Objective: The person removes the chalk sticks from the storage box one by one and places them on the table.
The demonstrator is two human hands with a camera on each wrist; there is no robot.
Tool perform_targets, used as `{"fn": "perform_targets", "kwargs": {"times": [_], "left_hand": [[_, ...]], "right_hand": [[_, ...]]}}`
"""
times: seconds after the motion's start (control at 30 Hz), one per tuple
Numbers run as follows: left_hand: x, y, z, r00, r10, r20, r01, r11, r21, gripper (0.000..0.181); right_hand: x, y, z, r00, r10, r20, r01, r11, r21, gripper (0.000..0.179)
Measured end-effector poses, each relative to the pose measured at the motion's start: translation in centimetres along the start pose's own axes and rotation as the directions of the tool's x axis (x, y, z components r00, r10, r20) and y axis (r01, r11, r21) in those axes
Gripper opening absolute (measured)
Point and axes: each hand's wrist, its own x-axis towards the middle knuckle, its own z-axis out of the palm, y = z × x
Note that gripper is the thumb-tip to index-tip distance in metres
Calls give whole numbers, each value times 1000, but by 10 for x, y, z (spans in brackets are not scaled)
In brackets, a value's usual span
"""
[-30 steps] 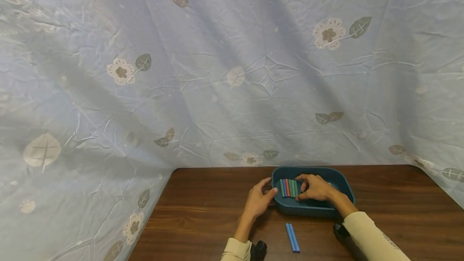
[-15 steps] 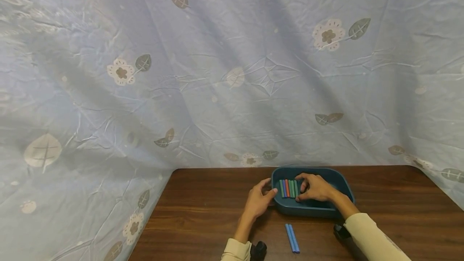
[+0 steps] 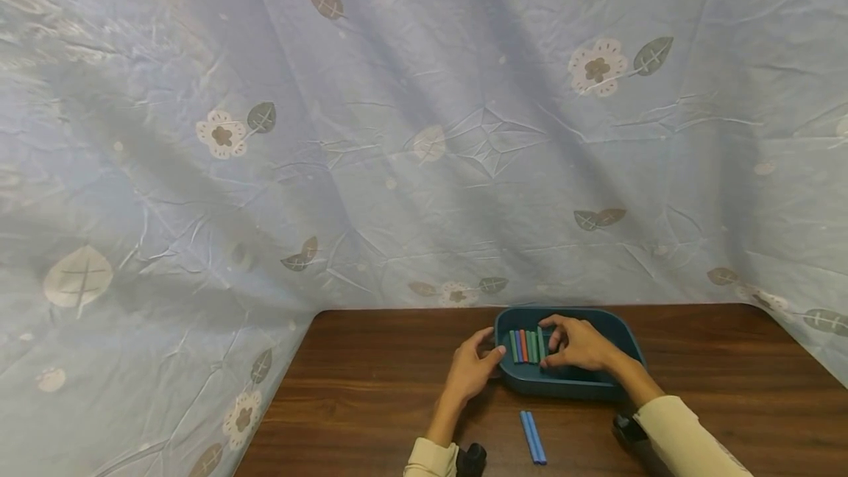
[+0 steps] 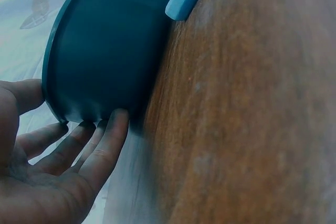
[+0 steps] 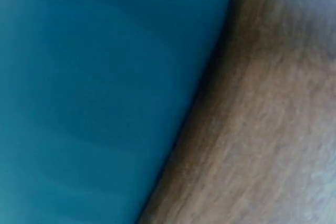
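Observation:
A dark teal tray (image 3: 570,389) stands at the back of the table. Against its left end rest the fingers of my left hand (image 3: 472,368), spread and fairly straight, with the thumb by the rim; the left wrist view shows these fingertips (image 4: 119,116) touching the outer wall. Inside the tray several short coloured sticks lie side by side, among them a red stick (image 3: 524,346) and a blue stick (image 3: 519,346). My right hand (image 3: 578,344) reaches in and pinches the rightmost green stick (image 3: 541,343) lengthwise between thumb and fingertips. In the right wrist view the hand is hidden.
Two light blue sticks (image 3: 533,437) lie together on the brown wooden table (image 3: 371,389), in front of the tray. A patterned pale cloth (image 3: 424,227) hangs directly behind the table. The right forearm crosses the tray's front right rim.
The rightmost green stick has shifted slightly and now tilts a little away from the row, in my right fingers. My left hand stays at the tray's end.

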Motion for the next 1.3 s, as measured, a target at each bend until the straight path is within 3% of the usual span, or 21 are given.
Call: {"fn": "perform_targets", "kwargs": {"times": [0.7, 1.3], "left_hand": [[0, 0, 1, 1000, -9, 0, 9, 1000, -10, 52], [-1, 0, 2, 1000, -6, -4, 6, 999, -32, 52]], "right_hand": [[-14, -20, -5, 997, -74, -16, 74, 997, 0, 83], [-38, -38, -10, 989, -138, -47, 138, 990, -3, 78]]}}
